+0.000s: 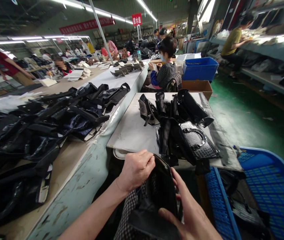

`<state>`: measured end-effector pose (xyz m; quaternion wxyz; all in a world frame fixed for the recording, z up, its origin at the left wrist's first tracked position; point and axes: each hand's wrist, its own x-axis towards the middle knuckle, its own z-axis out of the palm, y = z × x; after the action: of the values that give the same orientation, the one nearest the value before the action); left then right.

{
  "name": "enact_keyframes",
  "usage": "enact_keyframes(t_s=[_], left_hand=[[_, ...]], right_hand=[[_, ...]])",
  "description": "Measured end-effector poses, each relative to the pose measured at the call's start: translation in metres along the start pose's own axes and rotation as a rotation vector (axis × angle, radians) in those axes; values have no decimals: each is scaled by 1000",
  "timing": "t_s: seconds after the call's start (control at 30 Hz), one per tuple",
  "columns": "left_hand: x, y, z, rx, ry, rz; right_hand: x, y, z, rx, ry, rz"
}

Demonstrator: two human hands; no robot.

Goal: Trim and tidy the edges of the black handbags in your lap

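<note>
A black handbag piece (156,206) rests over my lap, its opening facing up toward me. My left hand (140,168) is closed on its upper rim, fingers curled into a fist over the edge. On the other side my right hand (181,203) grips the bag wall, thumb inside and fingers outside. Part of the bag's lower body is out of frame. Just beyond, a finished-looking handbag with a textured front and handle (196,138) lies on the small white table (129,130), among several black bag parts (191,106).
On my left a long workbench (82,170) carries a heap of black bags (44,123). At right stands a blue plastic basket (269,180) holding black bags. Ahead, a person in a striped top (165,73) sits near a blue bin (200,68) and a cardboard box (198,87).
</note>
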<state>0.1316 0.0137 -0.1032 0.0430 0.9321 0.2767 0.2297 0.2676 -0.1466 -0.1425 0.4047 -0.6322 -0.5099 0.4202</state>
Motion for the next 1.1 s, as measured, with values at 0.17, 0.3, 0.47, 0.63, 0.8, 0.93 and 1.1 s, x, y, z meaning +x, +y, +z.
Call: enact_keyframes(t_s=[0.17, 0.3, 0.47, 0.63, 0.8, 0.93, 1.1], left_hand=[[-38, 10, -33, 14, 89, -233], [-61, 22, -56, 123, 28, -361], [-55, 18, -69, 76, -40, -288], [-36, 10, -61, -167, -258, -115], [-23, 6, -41, -115, -294, 37], [-16, -4, -31, -178, -267, 122], [-13, -14, -24, -277, -205, 148]], right_hand=[[19, -1, -12, 352, -261, 28], [46, 1, -29, 572, -493, 72], [53, -8, -30, 587, -554, 130], [50, -8, -28, 593, -509, 159], [54, 3, -25, 537, -461, 75], [53, 4, -24, 513, -456, 54], [52, 8, -22, 239, -359, -26]])
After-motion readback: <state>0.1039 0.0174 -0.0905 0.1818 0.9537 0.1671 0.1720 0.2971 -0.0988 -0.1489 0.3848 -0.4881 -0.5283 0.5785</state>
